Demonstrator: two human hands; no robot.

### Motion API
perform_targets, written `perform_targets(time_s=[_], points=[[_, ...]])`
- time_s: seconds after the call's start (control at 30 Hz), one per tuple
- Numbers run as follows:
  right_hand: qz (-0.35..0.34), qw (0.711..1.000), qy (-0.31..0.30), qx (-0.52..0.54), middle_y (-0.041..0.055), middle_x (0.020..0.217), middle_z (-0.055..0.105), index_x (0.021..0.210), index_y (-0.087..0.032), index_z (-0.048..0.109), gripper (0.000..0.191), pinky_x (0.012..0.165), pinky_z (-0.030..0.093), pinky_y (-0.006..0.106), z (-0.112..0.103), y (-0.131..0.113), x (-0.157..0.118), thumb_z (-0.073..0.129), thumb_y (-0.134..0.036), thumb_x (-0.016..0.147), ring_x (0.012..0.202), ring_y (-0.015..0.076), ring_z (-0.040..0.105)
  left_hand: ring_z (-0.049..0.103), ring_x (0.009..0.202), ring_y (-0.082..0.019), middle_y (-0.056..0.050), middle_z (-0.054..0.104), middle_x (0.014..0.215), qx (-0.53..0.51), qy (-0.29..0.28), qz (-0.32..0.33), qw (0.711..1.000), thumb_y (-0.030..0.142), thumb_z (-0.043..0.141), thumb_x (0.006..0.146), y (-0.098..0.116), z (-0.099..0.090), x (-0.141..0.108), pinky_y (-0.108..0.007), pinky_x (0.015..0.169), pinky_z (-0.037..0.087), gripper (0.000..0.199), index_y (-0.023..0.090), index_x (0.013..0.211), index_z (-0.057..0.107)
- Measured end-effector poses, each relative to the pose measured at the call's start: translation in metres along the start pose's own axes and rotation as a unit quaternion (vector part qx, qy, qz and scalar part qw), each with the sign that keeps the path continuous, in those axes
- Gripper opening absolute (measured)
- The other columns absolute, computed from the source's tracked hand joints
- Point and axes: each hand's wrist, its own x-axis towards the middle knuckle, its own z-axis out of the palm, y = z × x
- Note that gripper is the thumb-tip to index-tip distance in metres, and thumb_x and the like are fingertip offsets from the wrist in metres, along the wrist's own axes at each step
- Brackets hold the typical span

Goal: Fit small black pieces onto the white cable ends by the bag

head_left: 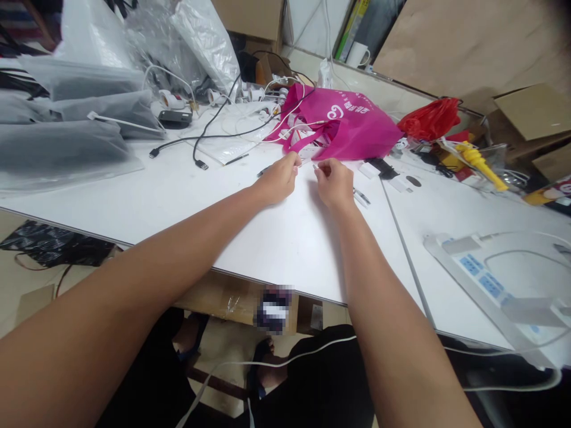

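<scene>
Both hands are over the white table, just in front of a magenta bag. My left hand is closed, thumb and fingers pinched together; what they hold, if anything, is too small to make out. A short gap to the right, my right hand is closed too, with a tiny pale piece at its fingertips that I cannot name. Beside the right wrist lies a white and dark pen-like item. Part of a small dark object shows behind the left hand.
Black USB cables and clear plastic packaging lie at the back left, near grey zip bags. A red plastic bag and a yellow tool-like item are at the right. A clear-wrapped pack sits at the right front.
</scene>
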Motion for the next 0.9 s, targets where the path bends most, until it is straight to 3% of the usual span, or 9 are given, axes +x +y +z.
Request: perform_targets(time_s=[0.1,0.17,0.33,0.5,0.77,0.9], points=[[0.037,0.989,-0.018,0.144,0.0079,0.097,0.078,0.099,-0.018,0.071,0.011,0.088,0.058,0.039,0.006,-0.005,0.001,0.065,-0.022,0.091,0.087,0.0214,0.071,0.068,0.115,-0.028,-0.013,0.071,0.120,-0.025,0.052,-0.033,0.998,0.017,0.043,0.103,0.007,0.009,0.006,-0.046,0.103,0.050,0.020,0.024,0.118,0.055],[0.073,0.962,-0.048,0.259,0.0041,0.088,0.075,0.094,-0.019,0.070,0.007,0.078,0.059,0.034,0.011,-0.008,0.001,0.068,-0.021,0.088,0.076,0.0173,0.068,0.069,0.112,-0.028,-0.011,0.072,0.111,-0.047,0.067,-0.058,0.995,0.017,0.046,0.102,0.011,0.017,0.012,-0.045,0.100,0.051,0.021,0.025,0.120,0.054],[0.158,0.883,-0.072,0.435,-0.0019,0.074,0.069,0.082,-0.020,0.070,0.005,0.074,0.057,0.026,0.012,-0.010,0.003,0.074,-0.019,0.084,0.068,0.0112,0.064,0.068,0.096,-0.026,-0.005,0.069,0.093,-0.075,0.020,-0.028,0.997,0.015,0.054,0.097,0.014,0.027,0.017,-0.041,0.089,0.052,0.022,0.025,0.117,0.055],[0.197,0.854,-0.074,0.475,-0.0009,0.074,0.070,0.078,-0.020,0.070,0.010,0.065,0.054,0.022,0.004,-0.012,0.003,0.076,-0.022,0.086,0.065,0.0103,0.060,0.065,0.087,-0.023,-0.004,0.066,0.092,-0.042,0.017,0.002,0.999,0.013,0.067,0.086,0.016,0.026,0.014,-0.039,0.082,0.050,0.042,0.023,0.125,0.056],[0.221,0.848,-0.099,0.471,0.0000,0.079,0.072,0.084,-0.020,0.068,0.014,0.079,0.061,0.027,0.002,-0.019,0.000,0.080,-0.026,0.087,0.075,0.0129,0.070,0.063,0.091,-0.025,-0.005,0.065,0.091,-0.015,0.023,0.016,1.000,0.014,0.065,0.088,0.010,0.021,0.017,-0.043,0.088,0.049,0.016,0.024,0.100,0.063],[0.211,0.851,-0.123,0.465,0.0010,0.081,0.073,0.084,-0.020,0.068,0.012,0.083,0.063,0.028,0.000,-0.023,-0.003,0.079,-0.024,0.088,0.078,0.0134,0.072,0.062,0.087,-0.023,-0.004,0.064,0.087,-0.015,0.033,0.000,0.999,0.010,0.064,0.087,0.011,0.019,0.017,-0.042,0.086,0.049,0.015,0.024,0.084,0.060]])
